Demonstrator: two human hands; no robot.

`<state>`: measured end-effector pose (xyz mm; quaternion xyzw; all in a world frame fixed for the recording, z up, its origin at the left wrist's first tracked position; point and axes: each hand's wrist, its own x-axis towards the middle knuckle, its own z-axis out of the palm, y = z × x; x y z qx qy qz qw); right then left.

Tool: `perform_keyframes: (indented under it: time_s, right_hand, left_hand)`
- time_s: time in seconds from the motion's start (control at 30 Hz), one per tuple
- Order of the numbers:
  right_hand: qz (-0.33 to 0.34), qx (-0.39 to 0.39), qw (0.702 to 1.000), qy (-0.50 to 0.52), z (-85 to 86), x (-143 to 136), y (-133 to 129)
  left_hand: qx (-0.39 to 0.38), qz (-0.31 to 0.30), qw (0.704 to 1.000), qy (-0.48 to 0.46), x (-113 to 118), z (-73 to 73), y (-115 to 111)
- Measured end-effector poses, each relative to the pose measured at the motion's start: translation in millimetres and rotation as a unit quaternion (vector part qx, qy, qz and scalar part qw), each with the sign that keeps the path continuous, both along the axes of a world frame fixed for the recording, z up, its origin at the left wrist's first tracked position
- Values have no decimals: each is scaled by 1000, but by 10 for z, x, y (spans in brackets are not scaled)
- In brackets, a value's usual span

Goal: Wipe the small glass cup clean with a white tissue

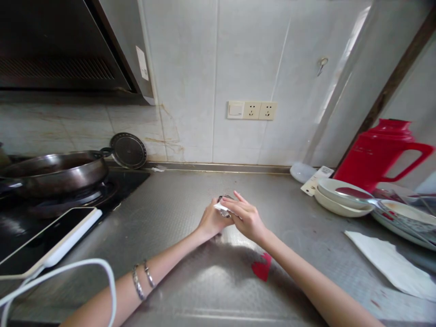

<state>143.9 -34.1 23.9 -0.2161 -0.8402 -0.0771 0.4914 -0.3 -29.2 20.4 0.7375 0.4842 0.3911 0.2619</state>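
My left hand (pixel 211 221) is closed around a small shiny, dark-and-silver object (pixel 225 199), mostly hidden by the fingers, so its kind cannot be made out. Over it, my right hand (pixel 250 219) presses a small folded white tissue (pixel 221 206) with bent fingers. Both hands meet just above the middle of the metal counter (pixel 184 200). A flat red piece (pixel 262 267) with a jagged edge lies on the counter below my right wrist.
At left, a steel pan (pixel 57 170) sits on the black stove, with a phone (pixel 51 240) and white cable (pixel 102 262) nearer. At right stand a red thermos jug (pixel 378 154), stacked bowls (pixel 344 206), a patterned plate (pixel 405 222) and a white paper sheet (pixel 391 263).
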Motion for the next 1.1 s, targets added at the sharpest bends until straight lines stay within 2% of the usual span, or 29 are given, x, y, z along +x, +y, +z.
perform_keyframes:
  time_s: [0.27,0.33,0.4,0.5,0.57,0.67,0.77,0.83,0.97,1.1]
  right_hand:
    - [58,-34,998,15,-24,-79,-88]
    - [65,-66,994,50,5,-82,-101]
    - [31,-119,984,126,44,-60,-79]
    - [-56,-224,933,274,92,11,27]
    - [-70,-291,898,323,97,55,122]
    - [-15,-389,856,341,60,71,223]
    - [80,-501,786,352,29,26,226]
    - [143,-543,754,341,38,-6,185]
    - [215,-567,739,294,94,-22,96]
    - [197,-566,745,295,111,-13,74]
  left_hand:
    - [-38,5,997,-72,-40,-95,51]
    - [-47,7,996,-78,-31,-106,70]
    - [-70,16,994,-80,-17,-104,81]
    - [-115,22,988,-97,2,-85,74]
    - [-127,12,985,-116,10,-70,61]
    - [-127,-13,982,-142,15,-49,43]
    - [-132,-37,977,-165,14,-29,40]
    - [-139,-43,974,-174,8,-17,47]
    - [-157,-60,967,-191,-9,-10,70]
    - [-168,-74,961,-209,-17,-45,96]
